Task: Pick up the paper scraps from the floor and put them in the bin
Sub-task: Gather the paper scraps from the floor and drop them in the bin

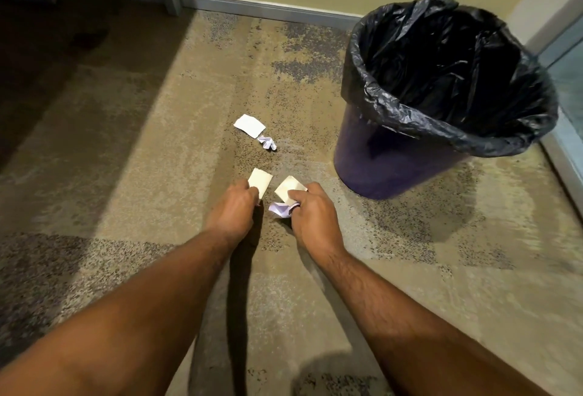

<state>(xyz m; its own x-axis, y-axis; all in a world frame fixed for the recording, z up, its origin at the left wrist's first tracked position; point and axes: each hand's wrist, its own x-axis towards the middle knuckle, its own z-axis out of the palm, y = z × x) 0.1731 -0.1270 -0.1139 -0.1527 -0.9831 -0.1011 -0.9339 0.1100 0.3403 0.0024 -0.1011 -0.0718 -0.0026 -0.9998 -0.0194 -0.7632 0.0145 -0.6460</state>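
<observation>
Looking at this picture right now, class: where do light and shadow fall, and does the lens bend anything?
Head view: a bright band crosses the carpet diagonally, with the far left corner dark; the left hand casts a long shadow toward the camera; the bin leans and the skirting board slopes, as a wide-angle lens would cause; the far-right edge is slightly smeared.

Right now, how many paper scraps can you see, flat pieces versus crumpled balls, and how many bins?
Flat pale paper pieces: 3, one on the carpet, one in the left hand, one in the right hand.
Crumpled lilac paper balls: 2, one on the carpet, one in the right hand.
Dark round bins with a black liner: 1.
Total: 6.
</observation>
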